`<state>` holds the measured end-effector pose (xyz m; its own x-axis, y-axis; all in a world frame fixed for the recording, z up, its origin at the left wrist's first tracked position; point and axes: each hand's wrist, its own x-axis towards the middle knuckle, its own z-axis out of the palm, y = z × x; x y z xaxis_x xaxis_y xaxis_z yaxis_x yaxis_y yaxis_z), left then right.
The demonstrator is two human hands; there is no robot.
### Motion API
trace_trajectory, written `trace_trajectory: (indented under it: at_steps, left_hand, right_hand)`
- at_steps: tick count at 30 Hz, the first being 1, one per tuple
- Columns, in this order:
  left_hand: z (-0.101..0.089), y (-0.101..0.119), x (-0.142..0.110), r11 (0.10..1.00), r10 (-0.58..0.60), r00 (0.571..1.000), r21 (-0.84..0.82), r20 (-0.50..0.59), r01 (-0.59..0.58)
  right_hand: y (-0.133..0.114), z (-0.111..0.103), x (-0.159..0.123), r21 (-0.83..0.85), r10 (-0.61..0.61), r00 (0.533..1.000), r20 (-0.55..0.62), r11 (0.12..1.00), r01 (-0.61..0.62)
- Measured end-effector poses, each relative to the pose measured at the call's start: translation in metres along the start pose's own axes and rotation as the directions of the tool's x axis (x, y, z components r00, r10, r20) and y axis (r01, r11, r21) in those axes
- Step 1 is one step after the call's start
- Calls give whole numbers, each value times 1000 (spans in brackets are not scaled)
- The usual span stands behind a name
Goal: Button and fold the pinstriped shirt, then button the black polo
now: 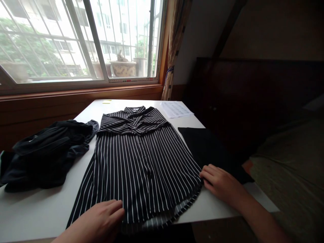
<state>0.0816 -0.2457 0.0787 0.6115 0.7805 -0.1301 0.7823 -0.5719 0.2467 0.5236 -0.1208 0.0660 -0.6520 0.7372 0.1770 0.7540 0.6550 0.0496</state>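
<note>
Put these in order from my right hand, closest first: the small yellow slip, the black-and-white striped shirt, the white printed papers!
From your right hand:
1. Black-and-white striped shirt: your fingers are at its right bottom edge.
2. White printed papers: far end of the table, right side.
3. Small yellow slip: far end too, but over on the left.
</note>
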Motion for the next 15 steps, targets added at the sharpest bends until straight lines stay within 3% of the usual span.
trace_trajectory:
  at_steps: [5, 15]
  left_hand:
    - [-11, 2, 0, 997, -46, 994, -61, 99, 52]
    - [-31, 7, 3, 984, -31, 981, -167, 193, 64]
  right_hand:
    - [6, -8, -8, -29, 39, 999, -26, 999, -40]
    - [-2, -9, -10, 55, 86, 984, 159, 994, -96]
